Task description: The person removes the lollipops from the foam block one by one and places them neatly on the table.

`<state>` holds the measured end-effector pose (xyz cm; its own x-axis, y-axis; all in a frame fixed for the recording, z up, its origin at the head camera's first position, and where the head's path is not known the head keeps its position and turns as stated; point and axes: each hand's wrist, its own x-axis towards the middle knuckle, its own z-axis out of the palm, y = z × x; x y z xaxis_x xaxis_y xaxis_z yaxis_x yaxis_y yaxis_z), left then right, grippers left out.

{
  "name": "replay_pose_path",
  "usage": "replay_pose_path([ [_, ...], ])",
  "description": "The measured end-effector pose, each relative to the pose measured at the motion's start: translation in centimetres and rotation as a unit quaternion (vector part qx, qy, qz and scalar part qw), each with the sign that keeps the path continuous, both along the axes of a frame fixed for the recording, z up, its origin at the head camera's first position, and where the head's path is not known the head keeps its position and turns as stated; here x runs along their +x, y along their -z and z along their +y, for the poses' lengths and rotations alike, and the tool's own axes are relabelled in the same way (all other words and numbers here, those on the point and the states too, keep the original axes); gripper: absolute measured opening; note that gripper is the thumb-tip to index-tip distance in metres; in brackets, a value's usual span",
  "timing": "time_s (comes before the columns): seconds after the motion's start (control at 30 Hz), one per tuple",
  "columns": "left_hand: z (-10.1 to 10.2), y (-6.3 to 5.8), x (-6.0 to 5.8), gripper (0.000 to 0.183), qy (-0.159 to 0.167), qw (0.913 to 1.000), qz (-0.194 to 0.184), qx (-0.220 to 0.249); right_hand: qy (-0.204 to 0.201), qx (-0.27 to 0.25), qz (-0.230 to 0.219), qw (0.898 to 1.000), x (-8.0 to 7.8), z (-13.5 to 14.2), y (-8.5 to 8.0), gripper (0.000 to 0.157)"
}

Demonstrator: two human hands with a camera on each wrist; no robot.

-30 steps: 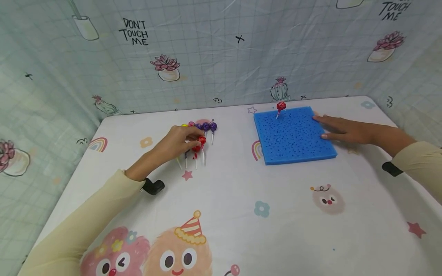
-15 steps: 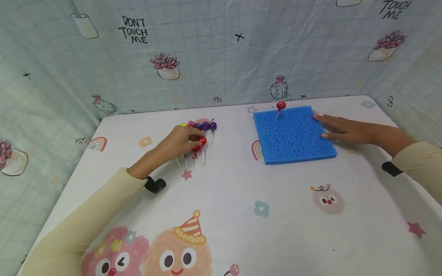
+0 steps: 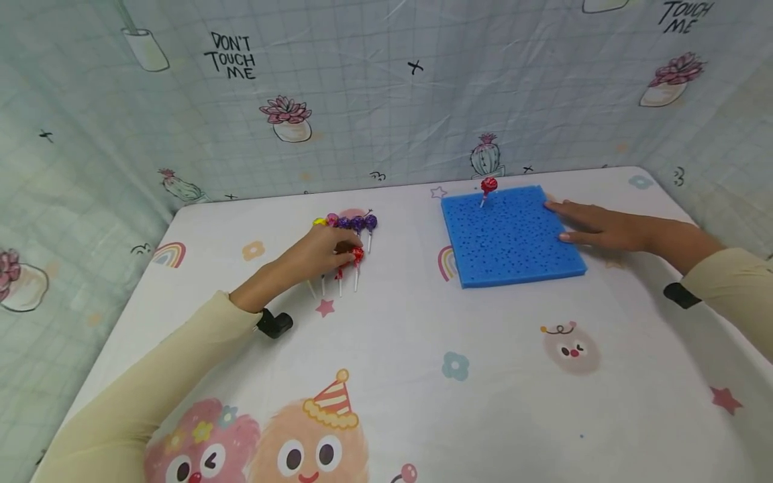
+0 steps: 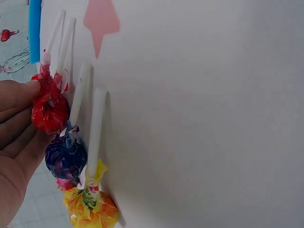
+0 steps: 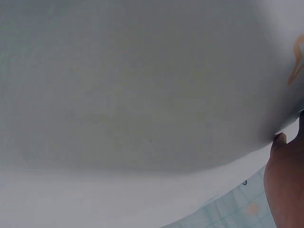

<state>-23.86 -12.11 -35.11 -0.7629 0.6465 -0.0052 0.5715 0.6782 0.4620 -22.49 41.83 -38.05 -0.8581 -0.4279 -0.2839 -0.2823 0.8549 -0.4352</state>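
My left hand (image 3: 311, 253) is over a group of lollipops, its thumb and index finger pinching the wrapped head of a red lollipop (image 3: 357, 255). In the left wrist view, the thumb lies against red wrappers, where two white sticks rise close together. A dark blue lollipop (image 4: 66, 156) and a yellow lollipop (image 4: 95, 209) lie beside them. Purple lollipops (image 3: 371, 222) and a pink one (image 3: 332, 219) show beyond the hand. On the right, my right hand (image 3: 610, 228) rests with extended fingers against the edge of a blue foam block (image 3: 513, 241). A red lollipop (image 3: 488, 185) stands in the block's far left part.
The white tabletop (image 3: 410, 322) carries printed cartoon figures, stars and flowers. Behind it hangs a grid-patterned cloth (image 3: 374, 100) with cactus drawings. Black wrist-camera mounts (image 3: 274, 324) sit under both forearms.
My left hand has shifted slightly right and toward me, its fingertips now closer around the outer red lollipop. The right hand and foam block stay in place.
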Motion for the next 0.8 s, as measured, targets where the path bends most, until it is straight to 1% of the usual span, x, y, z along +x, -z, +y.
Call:
replay_pose_path([
  [0.1, 0.08, -0.01, -0.06, 0.021, 0.001, 0.9999, 0.004, -0.015, -0.002, 0.000, 0.001, 1.000, -0.03, 0.03, 0.02, 0.079],
  [0.3, 0.25, -0.19, -0.11, 0.022, 0.000, 0.9995, 0.000, -0.032, 0.000, 0.002, -0.001, 1.000, -0.04, -0.01, -0.03, 0.079],
  [0.47, 0.24, -0.33, -0.19, 0.022, 0.004, 0.9995, -0.001, -0.032, 0.001, 0.002, -0.001, 1.000, -0.06, 0.14, 0.03, 0.079],
  [0.73, 0.16, -0.31, -0.36, 0.021, 0.022, 0.9988, 0.015, -0.041, 0.006, 0.004, -0.001, 1.000, -0.10, 0.19, 0.18, 0.080],
  [0.8, 0.06, -0.30, -0.35, 0.021, 0.022, 0.9988, 0.014, -0.041, 0.006, 0.001, -0.001, 1.000, -0.11, 0.11, 0.12, 0.080],
])
